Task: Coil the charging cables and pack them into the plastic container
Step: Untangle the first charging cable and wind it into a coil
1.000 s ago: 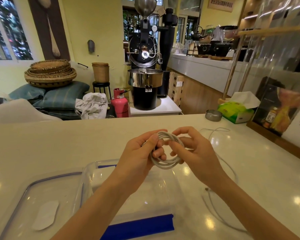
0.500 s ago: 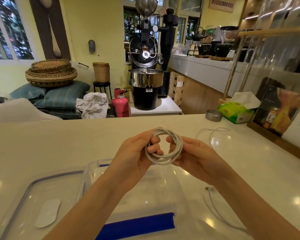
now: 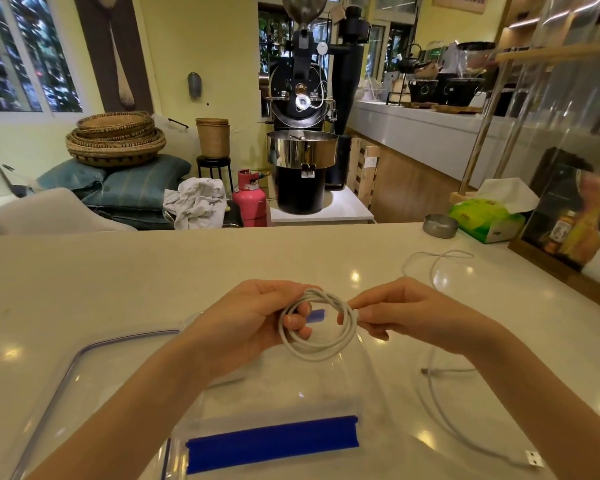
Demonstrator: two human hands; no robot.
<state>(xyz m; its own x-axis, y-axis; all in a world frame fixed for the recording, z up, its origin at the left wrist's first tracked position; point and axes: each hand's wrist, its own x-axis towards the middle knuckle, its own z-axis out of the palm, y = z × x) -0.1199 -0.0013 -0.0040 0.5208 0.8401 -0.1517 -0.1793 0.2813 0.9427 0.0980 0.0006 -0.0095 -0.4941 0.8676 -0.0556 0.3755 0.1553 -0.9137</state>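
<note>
White cable (image 3: pixel 317 329) wound into a small coil of several loops, held in the air above the clear plastic container (image 3: pixel 371 382), between both hands at centre. Left hand (image 3: pixel 246 320) has fingers through the ring, thumb over the top, pressed together on the left side of the loops; right hand (image 3: pixel 402 315) pinches the right edge of the coil between thumb and fingertips. Looks light, thin, soft and springy, so loops likely fan open if either grip loosens; best held across all the strands at once, where they bunch, not by one strand. Smooth jacket, probably a bit slippery. Cable ends within the coil not visible, so can't tell if it is tucked or tied. Container sits near, on the counter (image 3: pixel 118 278), walls transparent and hard to trace; blue clip (image 3: pixel 272 441) on its near side, another blue bit seen through the coil. Lid (image 3: pixel 77 382) lies left of it, partly cut off by the frame edge and the left arm. Second white cable (image 3: pixel 440 403) loose on the counter to the right, plug (image 3: pixel 533 458) at near right, its far loop faint against the pale top; part hidden under the right wrist. Contents of container not clear.
</note>
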